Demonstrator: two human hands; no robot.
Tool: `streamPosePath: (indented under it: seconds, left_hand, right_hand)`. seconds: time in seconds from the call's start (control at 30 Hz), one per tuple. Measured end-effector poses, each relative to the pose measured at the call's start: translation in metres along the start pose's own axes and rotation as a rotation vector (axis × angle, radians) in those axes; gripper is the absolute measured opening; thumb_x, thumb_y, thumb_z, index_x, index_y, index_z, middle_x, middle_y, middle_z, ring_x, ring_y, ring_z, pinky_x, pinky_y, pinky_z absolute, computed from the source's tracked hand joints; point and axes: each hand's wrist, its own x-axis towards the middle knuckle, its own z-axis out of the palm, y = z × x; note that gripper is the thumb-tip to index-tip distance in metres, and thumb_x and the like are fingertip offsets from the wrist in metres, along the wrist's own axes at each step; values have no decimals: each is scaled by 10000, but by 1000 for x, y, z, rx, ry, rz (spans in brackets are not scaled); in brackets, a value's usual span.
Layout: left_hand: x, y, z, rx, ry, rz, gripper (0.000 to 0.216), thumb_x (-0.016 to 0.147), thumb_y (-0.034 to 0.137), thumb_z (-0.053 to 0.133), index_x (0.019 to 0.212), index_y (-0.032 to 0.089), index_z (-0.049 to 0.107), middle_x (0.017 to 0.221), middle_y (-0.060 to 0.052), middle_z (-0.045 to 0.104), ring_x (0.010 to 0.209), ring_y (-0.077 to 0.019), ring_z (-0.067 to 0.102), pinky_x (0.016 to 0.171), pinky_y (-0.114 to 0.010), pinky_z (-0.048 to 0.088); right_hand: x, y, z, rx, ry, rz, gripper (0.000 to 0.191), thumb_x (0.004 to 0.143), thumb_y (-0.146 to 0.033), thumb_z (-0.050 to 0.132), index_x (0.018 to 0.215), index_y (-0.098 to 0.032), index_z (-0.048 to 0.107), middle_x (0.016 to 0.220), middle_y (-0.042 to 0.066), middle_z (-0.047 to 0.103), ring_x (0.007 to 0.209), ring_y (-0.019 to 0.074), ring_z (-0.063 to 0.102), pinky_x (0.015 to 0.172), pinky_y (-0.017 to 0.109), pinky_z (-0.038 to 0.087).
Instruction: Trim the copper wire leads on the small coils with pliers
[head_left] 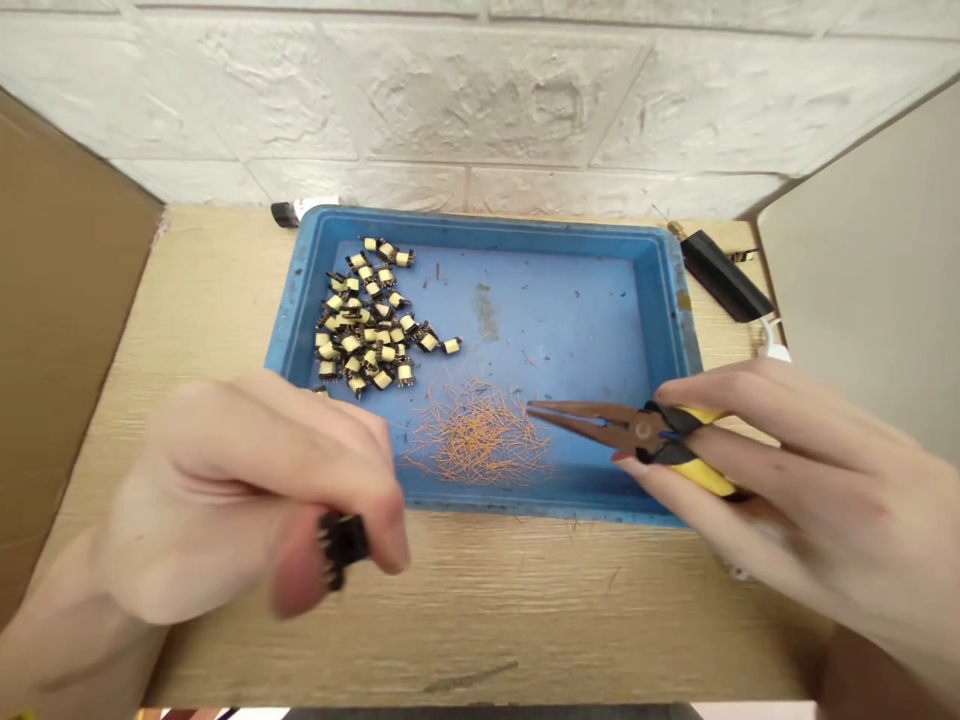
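Note:
Between the thumb and fingers of my left hand is a small black transformer bobbin with metal pins along one side. My right hand is closed round the yellow-and-black handles of needle-nose pliers. Their brown jaws point left and stand slightly apart with nothing between them, over the blue tray. A heap of yellow-wrapped bobbins lies in the tray's left part. Below the jaws' level, at the tray's near side, is a loose pile of thin orange wire offcuts.
A wooden table carries the tray. To the tray's right lies a black-handled tool with a white cord. Behind its left corner is a black-capped white bottle. A white brick-pattern wall closes off the back, and a cardboard panel the left.

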Motion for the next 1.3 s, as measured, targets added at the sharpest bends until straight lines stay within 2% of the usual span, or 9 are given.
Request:
streamPosePath:
  seconds: [0.07,0.13,0.27,0.53,0.7,0.97,1.13,1.23,1.3]
  left_hand:
    - [12,-2,5,-197,95,-11,391,1081,483,686,875,188,840,607,-29,772,514,-129,690,526,-225,581]
    - [18,-4,8,-277,97,-23,311,1035,429,771,892,169,861,657,-63,806,548,-148,711,545,-234,593]
    - [19,-8,9,-285,56,-13,268,1048,368,759,959,144,876,673,-91,811,576,-156,728,567,-225,597]
    - [20,-10,17,-305,30,-12,250,1088,318,699,1091,154,887,756,-119,841,665,-166,786,629,-201,628]
    - [22,-6,14,-265,5,-3,270,1119,317,644,1125,210,892,832,-111,876,677,-170,802,644,-218,655]
    - [20,-4,15,-222,49,62,322,1158,273,555,1185,243,874,985,-109,905,842,-185,860,779,-238,690]
    - [17,-4,15,-253,28,43,358,1172,301,510,1270,294,854,1022,-99,909,829,-213,866,771,-301,712]
    - [20,-2,15,-227,16,1,284,1138,244,599,1237,278,863,992,-82,905,796,-187,846,736,-260,684]
    - [22,0,16,-198,22,-50,218,1066,177,717,1194,268,868,968,-44,901,772,-159,833,700,-201,653]
  right_hand:
    - [2,-7,2,16,-11,10,259,1047,-179,687,823,-232,568,1033,88,720,818,204,671,754,388,543]
    - [3,-12,4,24,-12,-1,289,1052,-198,682,794,-230,557,1027,98,708,822,213,660,751,403,533]
    - [3,-14,5,38,6,-46,306,1037,-186,704,771,-227,560,1007,102,699,805,205,640,695,393,524]
    - [3,-20,7,77,27,10,265,1022,-103,676,810,-225,574,1048,116,718,858,228,671,760,420,558]
    - [3,-18,14,61,53,2,272,1067,-232,655,826,-262,534,1016,83,716,801,225,669,690,414,541]
    - [4,-16,17,102,59,10,253,1048,-237,657,830,-266,531,989,84,724,765,239,680,658,424,538]
    - [7,-16,17,96,59,3,245,1052,-229,655,847,-272,527,975,73,735,753,226,670,658,412,532]
    - [8,-17,19,76,94,-2,249,1042,-230,691,847,-266,540,976,76,746,744,205,674,653,386,548]
    - [8,-22,21,72,123,58,245,1029,-222,718,852,-256,552,1001,89,754,771,196,700,669,366,573]
